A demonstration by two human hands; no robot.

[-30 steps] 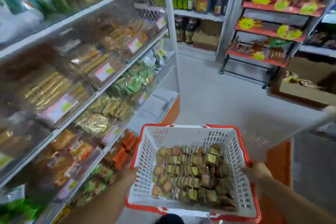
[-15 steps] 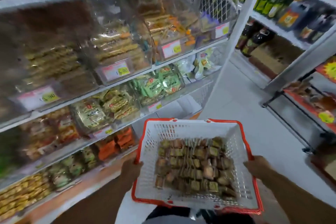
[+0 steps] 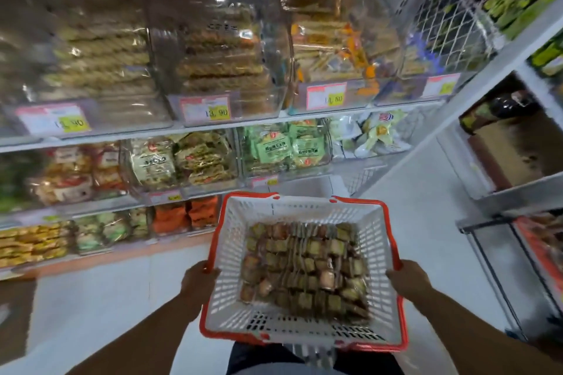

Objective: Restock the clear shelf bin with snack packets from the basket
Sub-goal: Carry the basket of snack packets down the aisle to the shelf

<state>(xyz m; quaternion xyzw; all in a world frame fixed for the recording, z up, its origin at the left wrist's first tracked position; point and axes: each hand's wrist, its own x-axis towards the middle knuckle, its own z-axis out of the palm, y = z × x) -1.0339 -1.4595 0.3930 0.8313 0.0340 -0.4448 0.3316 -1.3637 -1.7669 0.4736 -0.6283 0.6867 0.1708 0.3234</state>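
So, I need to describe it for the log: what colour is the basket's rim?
Red-orange rim on a white lattice basket, clearest in the head view.

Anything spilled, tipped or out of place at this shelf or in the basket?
Nothing stands out. The basket is held roughly level by the left hand and right hand, and the snack packets all lie inside it. The clear bins sit in rows on the shelves, none visibly tipped. Motion blur hides finer detail.
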